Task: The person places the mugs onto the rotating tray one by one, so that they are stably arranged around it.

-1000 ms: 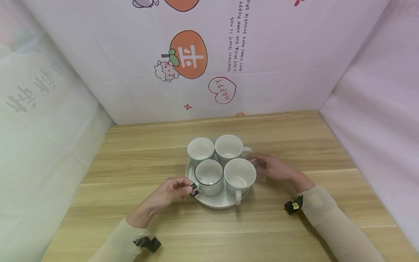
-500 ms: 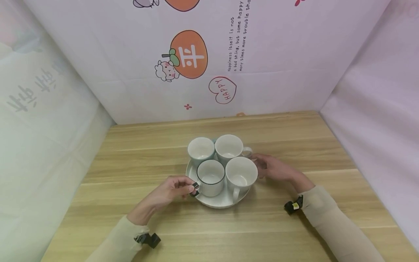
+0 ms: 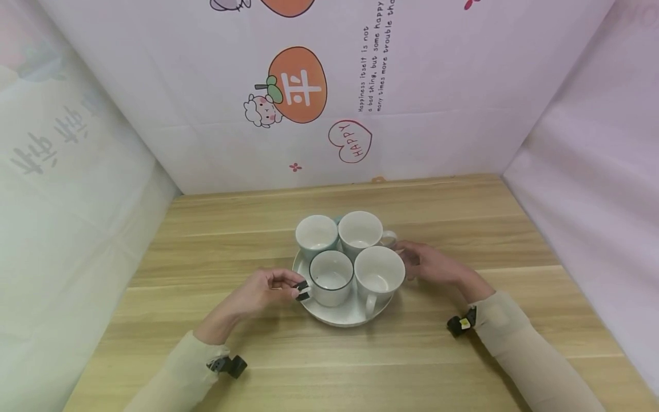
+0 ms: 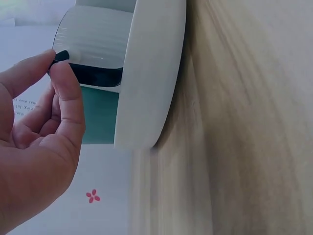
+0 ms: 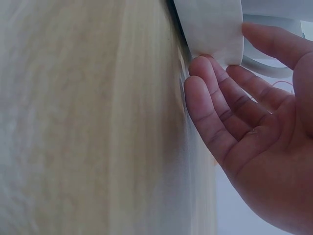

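In the head view, four is avoided here: several mugs stand upright on a white plate [image 3: 346, 318]. My left hand [image 3: 264, 293] pinches the black handle of the dark-rimmed white mug [image 3: 329, 293] at the plate's front left; the left wrist view shows thumb and forefinger meeting on this handle [image 4: 95, 75]. My right hand [image 3: 429, 264] holds the plate's right edge, and in the right wrist view its thumb is at the rim with curled fingers along the plate's side [image 5: 212, 29]. A white mug [image 3: 378, 280] is at the front right, its handle facing forward.
Behind these stand a pale green mug [image 3: 312, 247] on the left and another white mug [image 3: 355, 243], its handle pointing right. The wooden table [image 3: 329, 366] meets a printed white cloth [image 3: 432, 137] at the back. Cloth also hangs on both sides.
The dark-rimmed mug has shifted slightly right and its handle has swung up and back with my left hand. The front right mug has moved a little right and turned. My right hand stays put.
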Motion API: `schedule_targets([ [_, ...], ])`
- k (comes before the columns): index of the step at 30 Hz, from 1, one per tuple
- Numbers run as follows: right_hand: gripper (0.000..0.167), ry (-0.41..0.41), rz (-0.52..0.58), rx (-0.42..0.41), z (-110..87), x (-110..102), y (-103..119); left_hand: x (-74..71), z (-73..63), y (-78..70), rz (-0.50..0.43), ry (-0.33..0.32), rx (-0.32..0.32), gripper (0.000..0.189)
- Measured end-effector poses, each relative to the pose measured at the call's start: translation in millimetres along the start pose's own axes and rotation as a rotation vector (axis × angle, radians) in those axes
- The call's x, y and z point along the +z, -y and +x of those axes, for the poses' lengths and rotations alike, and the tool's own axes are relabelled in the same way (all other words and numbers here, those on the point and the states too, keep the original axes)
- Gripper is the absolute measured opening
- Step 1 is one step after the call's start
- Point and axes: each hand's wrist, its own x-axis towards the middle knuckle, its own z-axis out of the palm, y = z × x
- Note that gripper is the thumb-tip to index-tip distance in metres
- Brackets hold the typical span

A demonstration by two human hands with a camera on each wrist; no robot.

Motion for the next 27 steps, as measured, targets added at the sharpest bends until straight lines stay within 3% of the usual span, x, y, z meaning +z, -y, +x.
schedule_targets([
  [8,0.049,-0.004,-0.009,0.000,0.1,0.1,1.3,-10.4,8.0,2.1,0.023,0.026,0.018,0.033],
  [20,0.043,-0.001,-0.023,-0.011,0.4,-1.1,5.5,-14.9,9.2,6.6,-0.057,0.035,0.037,0.036],
  [27,0.046,-0.017,-0.102,-0.014,0.2,-3.9,6.5,-20.2,6.0,8.9,0.007,-0.006,0.003,0.029],
])
